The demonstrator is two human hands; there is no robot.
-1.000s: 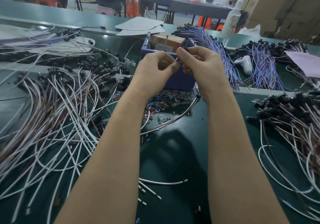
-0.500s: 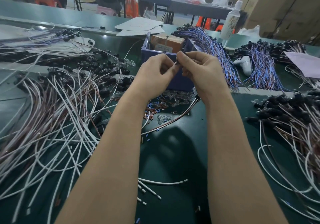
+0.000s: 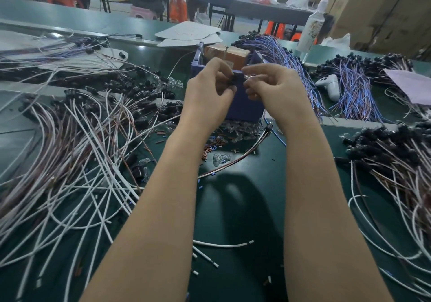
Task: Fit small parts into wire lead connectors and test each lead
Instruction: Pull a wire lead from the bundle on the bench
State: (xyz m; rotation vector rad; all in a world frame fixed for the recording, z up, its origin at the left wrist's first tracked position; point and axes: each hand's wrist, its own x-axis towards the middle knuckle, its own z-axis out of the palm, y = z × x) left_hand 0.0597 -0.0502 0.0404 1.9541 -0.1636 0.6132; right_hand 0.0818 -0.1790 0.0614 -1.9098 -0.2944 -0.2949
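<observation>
Change vs. 0.5 s ago: the fingertips were together, now they are slightly apart with a gap between them.

The small black plastic connector [image 3: 232, 82] is pinched at the fingertips of the left hand [image 3: 210, 99]. It is held in the air in front of the blue plastic bin [image 3: 247, 108]. The right hand [image 3: 272, 89] pinches what looks like a small clear glassy part [image 3: 248, 78]. The part is blurred and sits just beside the connector, apparently not touching.

Judgement: fitting step, part not yet seated. Next move calls for lining the part up with the connector's open end and pushing it straight in; test after.

Connector looks dark and stubby, wire hidden behind the palm.

On the green mat [image 3: 233, 208] below: loose clear parts [image 3: 221, 158] and red-brown sleeves [image 3: 210, 149]. A pile of white and brown leads [image 3: 81, 161] lies to the left.
</observation>
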